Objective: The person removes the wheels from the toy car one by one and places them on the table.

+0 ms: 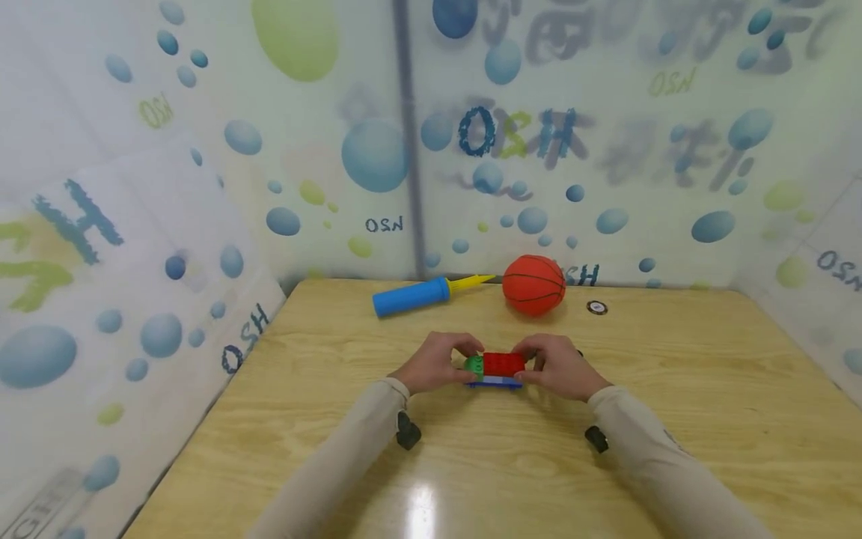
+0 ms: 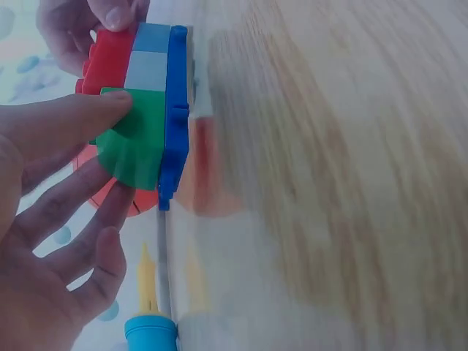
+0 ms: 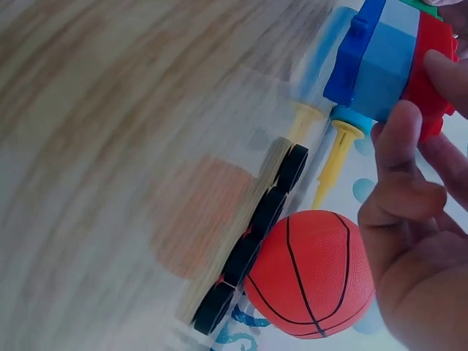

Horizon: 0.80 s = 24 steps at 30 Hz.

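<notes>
Between both hands is a toy built of blocks: a blue base (image 2: 176, 95), light blue blocks (image 3: 387, 51), a red block (image 1: 503, 364) on top and a rounded green block (image 2: 139, 139) at the left end. My left hand (image 1: 441, 364) pinches the green end, its thumb flat against the block's near side in the left wrist view. At the other end, my right hand (image 1: 559, 367) grips the red block with the thumb and fingertips. The toy stands upright, base down, close over the table. Part of its right end is hidden by the right hand.
Behind the hands lie a blue hand pump (image 1: 412, 297) with a yellow nozzle and a small red basketball (image 1: 534, 285). A round black-and-white disc (image 1: 596, 307) is right of the ball. Several black wheel-like pieces (image 3: 241, 259) stand in a row beyond the right hand. Printed curtains surround the table (image 1: 323, 329).
</notes>
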{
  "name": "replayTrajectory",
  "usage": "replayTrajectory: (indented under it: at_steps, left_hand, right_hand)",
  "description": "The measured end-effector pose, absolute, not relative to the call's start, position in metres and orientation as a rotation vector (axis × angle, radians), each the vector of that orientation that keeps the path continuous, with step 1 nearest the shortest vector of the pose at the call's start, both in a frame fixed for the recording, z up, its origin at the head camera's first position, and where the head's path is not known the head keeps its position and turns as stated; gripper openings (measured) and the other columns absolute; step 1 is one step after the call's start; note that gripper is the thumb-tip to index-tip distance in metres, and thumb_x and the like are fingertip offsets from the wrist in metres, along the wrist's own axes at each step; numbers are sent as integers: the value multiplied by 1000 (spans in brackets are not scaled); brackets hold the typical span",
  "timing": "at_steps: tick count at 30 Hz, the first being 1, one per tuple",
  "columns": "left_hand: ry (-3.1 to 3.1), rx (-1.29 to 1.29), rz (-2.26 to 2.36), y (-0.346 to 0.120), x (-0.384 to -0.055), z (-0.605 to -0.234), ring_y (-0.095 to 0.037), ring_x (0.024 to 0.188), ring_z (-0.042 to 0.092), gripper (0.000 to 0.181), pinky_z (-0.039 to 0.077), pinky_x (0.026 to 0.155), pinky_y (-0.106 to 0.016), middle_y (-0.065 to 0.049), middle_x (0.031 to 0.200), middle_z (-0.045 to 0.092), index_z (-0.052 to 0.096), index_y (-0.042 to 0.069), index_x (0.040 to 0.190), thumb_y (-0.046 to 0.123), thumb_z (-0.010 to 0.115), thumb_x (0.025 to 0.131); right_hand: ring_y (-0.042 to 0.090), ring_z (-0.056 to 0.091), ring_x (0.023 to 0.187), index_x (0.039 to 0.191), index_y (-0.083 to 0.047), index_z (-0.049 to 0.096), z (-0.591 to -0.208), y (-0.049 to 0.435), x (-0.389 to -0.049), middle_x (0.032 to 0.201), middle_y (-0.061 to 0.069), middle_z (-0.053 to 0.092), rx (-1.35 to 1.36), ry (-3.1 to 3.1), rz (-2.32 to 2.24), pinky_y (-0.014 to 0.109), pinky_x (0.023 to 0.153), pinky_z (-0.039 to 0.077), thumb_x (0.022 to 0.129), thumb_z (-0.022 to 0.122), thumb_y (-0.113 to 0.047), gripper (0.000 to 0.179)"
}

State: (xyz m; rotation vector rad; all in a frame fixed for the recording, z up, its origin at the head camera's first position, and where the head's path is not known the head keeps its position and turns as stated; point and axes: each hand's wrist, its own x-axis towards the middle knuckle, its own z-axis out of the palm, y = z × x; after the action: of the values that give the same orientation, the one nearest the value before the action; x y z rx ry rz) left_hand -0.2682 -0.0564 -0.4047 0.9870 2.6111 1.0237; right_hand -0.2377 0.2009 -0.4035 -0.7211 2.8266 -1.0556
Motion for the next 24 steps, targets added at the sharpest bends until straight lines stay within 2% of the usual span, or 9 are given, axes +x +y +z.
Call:
replayTrajectory:
  at_steps: [6,24]
  left_hand:
    - [2625,1002,974,-55,-267,-406,-17,106,66,42,55,98,-38,-3,117,74,69,17,124,14,81,84]
    - [2630,958,957,-53,-269,-409,-19,108,66,41,54,100,-38,-4,118,74,69,16,124,13,81,85]
  right_hand:
    - [11,54,67,112,-5,71,-402,200,-239,101,7,72,-682,2792,-1040,22,58,46,85,78,-10,28]
    - [12,57,70,114,-5,73,-400,200,-244,99,6,72,-597,2759,-994,24,62,49,86,78,-12,29]
